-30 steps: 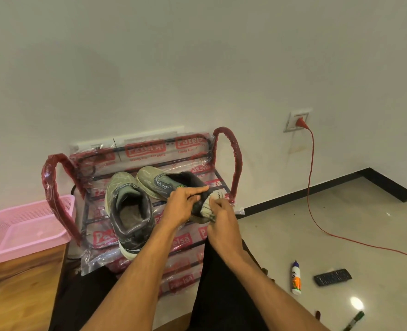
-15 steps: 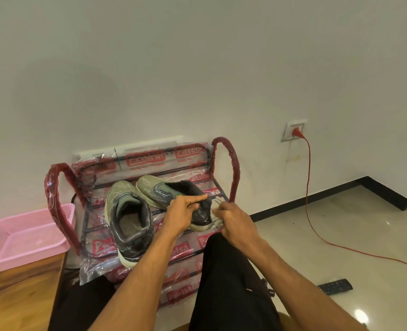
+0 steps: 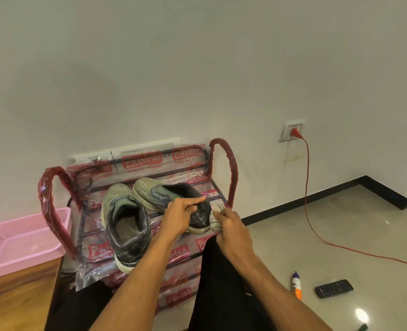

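A plastic-wrapped shoe rack (image 3: 142, 161) stands by the wall (image 3: 197, 68) at seven o'clock. On top, beside a loose shoe (image 3: 126, 225), the left hand (image 3: 181, 215) curls round the heel of a second shoe (image 3: 159, 194), forefinger straight. At its three o'clock the right hand (image 3: 231, 228) pinches a white sock (image 3: 215, 223).

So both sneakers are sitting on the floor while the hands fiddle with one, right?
No, not the floor. The head view shows the left sneaker and the right sneaker sitting on the plastic-wrapped shoe rack, while the left hand grips the right sneaker's heel and the right hand pinches a white sock.
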`<state>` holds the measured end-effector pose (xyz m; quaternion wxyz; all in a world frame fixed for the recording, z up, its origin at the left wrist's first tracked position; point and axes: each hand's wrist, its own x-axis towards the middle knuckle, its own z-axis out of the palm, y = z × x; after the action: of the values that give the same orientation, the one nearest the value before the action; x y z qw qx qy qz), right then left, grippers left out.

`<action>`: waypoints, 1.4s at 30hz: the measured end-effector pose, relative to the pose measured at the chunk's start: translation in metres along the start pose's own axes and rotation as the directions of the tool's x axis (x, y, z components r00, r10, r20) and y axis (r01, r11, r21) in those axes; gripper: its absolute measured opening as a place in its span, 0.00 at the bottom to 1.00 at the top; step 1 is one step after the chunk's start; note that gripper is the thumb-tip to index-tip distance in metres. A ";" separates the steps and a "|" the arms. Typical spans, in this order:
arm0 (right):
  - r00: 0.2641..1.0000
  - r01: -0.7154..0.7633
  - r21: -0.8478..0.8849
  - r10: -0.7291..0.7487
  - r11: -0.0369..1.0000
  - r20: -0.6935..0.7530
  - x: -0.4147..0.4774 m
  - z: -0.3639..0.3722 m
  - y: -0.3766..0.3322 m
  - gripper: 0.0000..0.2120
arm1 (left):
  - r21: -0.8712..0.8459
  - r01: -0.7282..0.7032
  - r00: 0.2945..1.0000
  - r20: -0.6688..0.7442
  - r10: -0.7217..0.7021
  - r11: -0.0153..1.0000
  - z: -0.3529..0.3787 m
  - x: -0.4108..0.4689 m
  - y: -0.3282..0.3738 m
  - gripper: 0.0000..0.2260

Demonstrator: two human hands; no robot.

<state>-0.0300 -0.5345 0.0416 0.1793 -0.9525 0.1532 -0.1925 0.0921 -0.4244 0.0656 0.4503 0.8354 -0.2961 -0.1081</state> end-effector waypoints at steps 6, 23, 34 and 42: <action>0.989 0.136 -0.119 -0.129 0.984 0.067 -0.009 0.018 -0.015 0.21 | 0.010 -0.005 1.000 -0.012 0.006 1.000 -0.002 -0.003 0.004 0.15; 0.998 0.060 -0.151 -0.056 0.987 0.030 -0.001 0.008 -0.009 0.20 | 0.071 0.035 0.999 0.004 -0.035 0.997 0.000 -0.001 0.009 0.16; 0.998 0.048 -0.100 -0.044 0.994 0.047 -0.012 0.018 -0.014 0.21 | 0.056 0.036 0.999 -0.014 -0.035 0.998 0.000 -0.003 0.009 0.15; 0.999 0.032 -0.125 -0.034 0.992 -0.015 -0.001 0.012 -0.012 0.22 | 0.075 0.042 0.999 -0.003 -0.042 0.996 0.000 0.001 0.008 0.16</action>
<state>-0.0229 -0.5201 0.0356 0.1151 -0.9626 0.1505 -0.1936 0.0896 -0.4282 0.0718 0.4165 0.8578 -0.2821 -0.1057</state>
